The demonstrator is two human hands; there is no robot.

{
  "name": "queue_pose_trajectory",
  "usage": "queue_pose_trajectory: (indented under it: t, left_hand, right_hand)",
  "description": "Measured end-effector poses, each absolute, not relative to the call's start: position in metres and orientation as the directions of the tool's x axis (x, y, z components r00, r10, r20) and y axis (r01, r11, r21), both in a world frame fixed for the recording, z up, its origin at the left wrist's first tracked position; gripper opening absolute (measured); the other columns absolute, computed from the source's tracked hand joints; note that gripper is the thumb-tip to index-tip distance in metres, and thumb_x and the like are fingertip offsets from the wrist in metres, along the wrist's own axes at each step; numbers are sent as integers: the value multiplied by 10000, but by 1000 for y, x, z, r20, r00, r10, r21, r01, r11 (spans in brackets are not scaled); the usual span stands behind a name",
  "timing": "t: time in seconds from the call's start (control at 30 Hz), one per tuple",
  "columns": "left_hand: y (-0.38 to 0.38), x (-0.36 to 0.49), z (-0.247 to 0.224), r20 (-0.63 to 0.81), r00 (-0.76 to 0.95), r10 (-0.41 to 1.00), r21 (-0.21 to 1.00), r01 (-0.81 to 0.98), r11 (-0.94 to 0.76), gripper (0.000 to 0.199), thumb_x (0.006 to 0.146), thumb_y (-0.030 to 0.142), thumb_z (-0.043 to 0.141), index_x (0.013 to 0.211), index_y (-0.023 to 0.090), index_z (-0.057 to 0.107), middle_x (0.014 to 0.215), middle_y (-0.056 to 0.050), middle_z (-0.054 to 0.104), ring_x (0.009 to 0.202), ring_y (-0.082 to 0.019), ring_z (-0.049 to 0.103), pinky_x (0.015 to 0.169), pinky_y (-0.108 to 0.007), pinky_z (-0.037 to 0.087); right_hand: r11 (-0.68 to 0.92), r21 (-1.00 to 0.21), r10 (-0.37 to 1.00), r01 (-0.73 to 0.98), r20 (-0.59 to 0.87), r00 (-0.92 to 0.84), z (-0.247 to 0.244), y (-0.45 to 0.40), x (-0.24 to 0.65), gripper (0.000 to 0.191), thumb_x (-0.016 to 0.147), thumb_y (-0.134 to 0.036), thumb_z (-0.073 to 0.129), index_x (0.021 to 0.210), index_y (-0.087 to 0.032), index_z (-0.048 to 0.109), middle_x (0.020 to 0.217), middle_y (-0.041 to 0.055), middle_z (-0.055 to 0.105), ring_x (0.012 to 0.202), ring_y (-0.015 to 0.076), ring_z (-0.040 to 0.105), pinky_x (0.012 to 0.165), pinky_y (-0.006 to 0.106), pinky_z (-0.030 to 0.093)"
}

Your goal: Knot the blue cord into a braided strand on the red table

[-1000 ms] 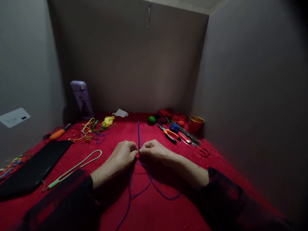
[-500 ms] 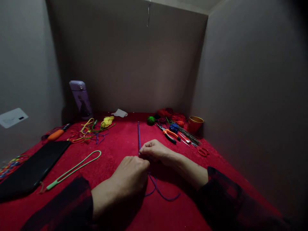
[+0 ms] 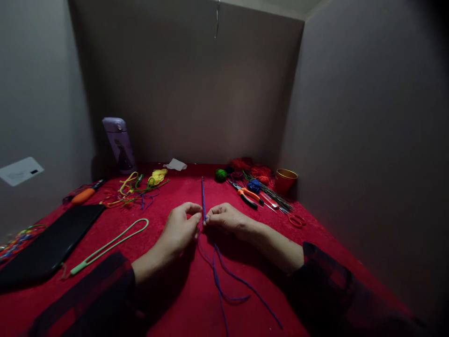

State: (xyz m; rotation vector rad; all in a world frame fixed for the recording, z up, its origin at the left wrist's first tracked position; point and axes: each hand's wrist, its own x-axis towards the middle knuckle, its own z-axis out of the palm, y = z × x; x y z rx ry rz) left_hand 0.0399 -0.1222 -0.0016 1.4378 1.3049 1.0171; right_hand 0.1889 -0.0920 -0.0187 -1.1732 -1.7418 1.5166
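Note:
A narrow blue-purple cord runs straight from a fixed point on the red cloth down to my hands. My right hand pinches its lower end between thumb and fingertips. Just left of it, my left hand has thumb and index finger nearly together at a purple strand, the other fingers curled. Loose purple strands trail from below the hands over the cloth toward the front edge, some curving right.
Left: black tablet-like slab, green loop tool, orange-handled tool, tangled threads, purple bottle. Right: pliers, scissors, yarn balls, red cup. Grey walls stand around the red cloth.
My left hand has turned from a fist in front of the cord to a pinch at its left. The loose strands now spread farther forward. My right hand stays nearly in place.

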Motion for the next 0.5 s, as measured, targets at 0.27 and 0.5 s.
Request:
queue_pose_trajectory:
  t: [0.27, 0.5]
  left_hand:
    - [-108, 33, -8, -208, 340, 917, 947, 303, 103, 228, 696, 327, 505, 563, 143, 484, 361, 44, 407, 286, -50, 295, 345, -187, 180]
    - [-99, 27, -11, -17, 229, 973, 893, 441, -88, 187, 584, 286, 562, 559, 103, 589, 478, 14, 491, 457, -87, 397, 452, -204, 267]
  right_hand:
    - [42, -965, 861, 258, -96, -500, -22, -89, 190, 154, 739, -239, 503, 617, -162, 448, 450, -82, 335, 348, 32, 234, 353, 198, 158]
    - [196, -876, 867, 441, -56, -496, -19, -87, 188, 119, 733, -220, 507, 644, -153, 465, 533, -52, 404, 443, 46, 332, 417, 185, 220]
